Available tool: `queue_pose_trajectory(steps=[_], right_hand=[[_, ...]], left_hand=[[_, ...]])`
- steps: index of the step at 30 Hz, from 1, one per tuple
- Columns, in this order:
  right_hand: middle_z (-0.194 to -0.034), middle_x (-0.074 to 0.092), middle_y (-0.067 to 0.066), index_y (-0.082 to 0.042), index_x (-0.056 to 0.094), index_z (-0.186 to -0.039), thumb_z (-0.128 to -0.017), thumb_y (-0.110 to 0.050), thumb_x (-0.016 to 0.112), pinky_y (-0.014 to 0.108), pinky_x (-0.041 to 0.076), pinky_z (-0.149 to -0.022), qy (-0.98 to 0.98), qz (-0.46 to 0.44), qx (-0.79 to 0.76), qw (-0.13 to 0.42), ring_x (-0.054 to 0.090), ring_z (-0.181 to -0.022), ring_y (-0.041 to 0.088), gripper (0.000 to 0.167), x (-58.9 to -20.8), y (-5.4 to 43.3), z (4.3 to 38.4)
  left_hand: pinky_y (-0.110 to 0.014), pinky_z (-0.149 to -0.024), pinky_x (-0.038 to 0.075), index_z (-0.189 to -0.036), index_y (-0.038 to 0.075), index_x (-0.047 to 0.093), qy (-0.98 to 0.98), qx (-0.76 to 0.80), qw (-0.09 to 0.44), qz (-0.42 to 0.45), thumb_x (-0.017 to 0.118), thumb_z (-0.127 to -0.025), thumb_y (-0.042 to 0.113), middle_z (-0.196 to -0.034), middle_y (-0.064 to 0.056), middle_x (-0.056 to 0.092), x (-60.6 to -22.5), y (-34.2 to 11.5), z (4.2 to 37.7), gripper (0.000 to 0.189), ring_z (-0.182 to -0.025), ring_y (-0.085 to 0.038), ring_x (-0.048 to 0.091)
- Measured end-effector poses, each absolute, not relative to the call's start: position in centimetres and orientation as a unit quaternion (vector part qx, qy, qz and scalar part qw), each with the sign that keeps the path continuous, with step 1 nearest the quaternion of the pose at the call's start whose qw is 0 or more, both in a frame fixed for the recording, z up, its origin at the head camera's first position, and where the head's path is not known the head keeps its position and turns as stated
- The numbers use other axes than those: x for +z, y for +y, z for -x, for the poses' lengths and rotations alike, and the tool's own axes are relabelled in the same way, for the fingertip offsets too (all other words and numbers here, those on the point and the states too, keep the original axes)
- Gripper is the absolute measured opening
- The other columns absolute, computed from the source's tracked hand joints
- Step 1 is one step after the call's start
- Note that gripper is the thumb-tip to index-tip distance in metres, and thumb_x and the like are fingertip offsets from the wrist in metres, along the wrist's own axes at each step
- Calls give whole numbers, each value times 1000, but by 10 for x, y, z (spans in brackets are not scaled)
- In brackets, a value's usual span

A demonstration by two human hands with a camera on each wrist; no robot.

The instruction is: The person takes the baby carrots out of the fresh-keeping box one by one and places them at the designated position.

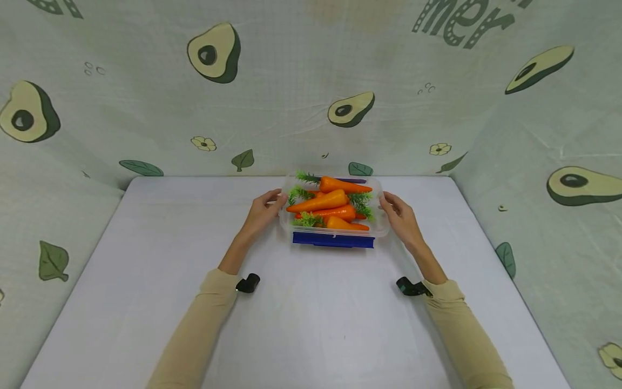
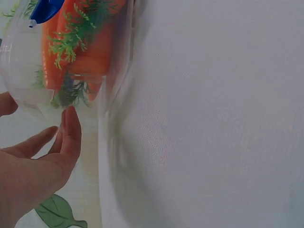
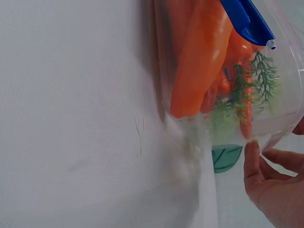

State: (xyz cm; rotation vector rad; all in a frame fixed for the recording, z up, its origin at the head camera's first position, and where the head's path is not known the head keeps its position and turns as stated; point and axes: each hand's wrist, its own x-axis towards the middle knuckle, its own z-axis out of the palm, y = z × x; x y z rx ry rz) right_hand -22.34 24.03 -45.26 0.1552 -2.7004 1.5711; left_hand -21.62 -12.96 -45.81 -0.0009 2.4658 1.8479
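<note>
A clear plastic food container (image 1: 286, 222) stands at the far edge of the table, heaped with orange toy carrots (image 1: 323, 202) that have green frilly tops. A blue latch flap (image 1: 333, 239) hangs along its near side. My left hand (image 1: 259, 215) holds the container's left side, thumb by the rim and curled fingers (image 2: 72, 128) against the wall in the left wrist view. On the opposite side my right hand (image 1: 404, 220) holds it likewise, with its fingers (image 3: 252, 164) at the clear wall. Parts of both thumbs fall outside the wrist views.
The white table (image 1: 316, 324) spreads out in front of the container. An avocado-print cloth (image 1: 291, 65) hangs behind and along both sides. A small black wrist camera (image 1: 249, 283) is on the left wrist, another wrist camera (image 1: 410, 287) on the right.
</note>
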Motion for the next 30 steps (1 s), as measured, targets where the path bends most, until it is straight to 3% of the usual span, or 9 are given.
queue_pose_trajectory(steps=[5,7,17,30], right_hand=[[-150,53,17,-6,48,-154,-107,-39,55,21,47,-97,-855,-33,517,3,57,-122,28,58,-451,241,223],[-150,53,16,-6,49,-153,-106,-39,57,14,46,-93,-853,-25,521,1,56,-120,25,58,-450,241,223],[-150,53,17,-5,48,-153,-105,-40,59,19,45,-94,-850,-20,526,-16,56,-117,20,61,-445,242,221],[-145,55,19,-4,48,-153,-105,-41,59,23,46,-99,-846,-33,531,-36,56,-122,31,62,-444,238,214]], left_hand=[[-40,-97,53,-151,1,49,785,618,35,6,62,-104,37,-143,-19,56,-456,-128,216,61,-116,-34,61],[-41,-99,51,-151,0,49,778,627,39,11,63,-104,35,-144,-19,55,-454,-128,216,59,-116,-35,60],[-42,-104,51,-151,0,48,763,644,55,24,64,-104,30,-143,-20,54,-451,-130,215,59,-122,-34,59],[-31,-98,53,-152,-1,48,757,650,61,27,66,-103,30,-142,-20,54,-448,-140,202,60,-119,-32,59]])
